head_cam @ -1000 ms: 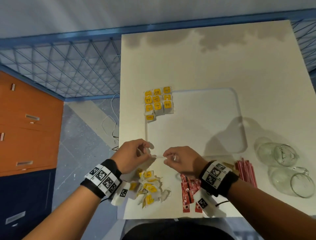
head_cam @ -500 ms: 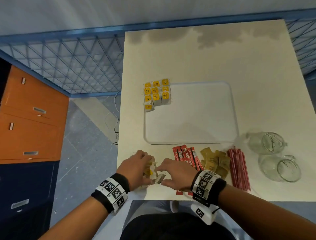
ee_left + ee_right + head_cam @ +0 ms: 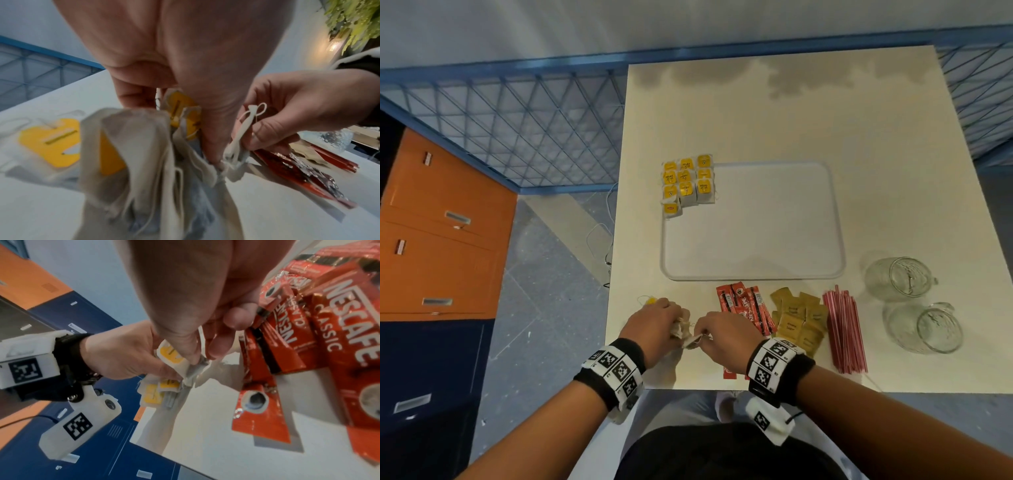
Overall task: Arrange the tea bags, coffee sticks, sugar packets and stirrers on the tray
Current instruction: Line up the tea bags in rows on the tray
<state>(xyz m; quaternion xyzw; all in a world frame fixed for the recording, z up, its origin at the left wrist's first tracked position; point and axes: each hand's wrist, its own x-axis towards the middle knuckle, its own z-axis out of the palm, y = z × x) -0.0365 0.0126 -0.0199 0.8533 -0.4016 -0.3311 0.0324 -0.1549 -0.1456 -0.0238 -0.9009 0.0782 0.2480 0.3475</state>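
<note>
A white tray [image 3: 753, 274] lies mid-table with several yellow-tagged tea bags [image 3: 687, 181] lined up at its far left corner. At the near left table edge my left hand [image 3: 659, 325] grips a bunch of loose tea bags [image 3: 144, 146]. Beside it, my right hand [image 3: 717, 337] pinches one tea bag [image 3: 180, 365] and its string [image 3: 244, 120]. Red coffee sticks [image 3: 746, 308], brown sugar packets [image 3: 799, 318] and red stirrers [image 3: 844, 329] lie in front of the tray.
Two clear glass mugs [image 3: 924, 329] lie on their sides at the right. The table's near edge [image 3: 722, 390] runs just under my wrists. Orange and blue drawers [image 3: 441, 246] stand to the left, and a blue mesh fence [image 3: 524, 126] behind.
Both hands came down from beside the tray's near edge to the tea-bag pile at the table's front edge and closed on the bags. The view tilted back, uncovering sticks and packets.
</note>
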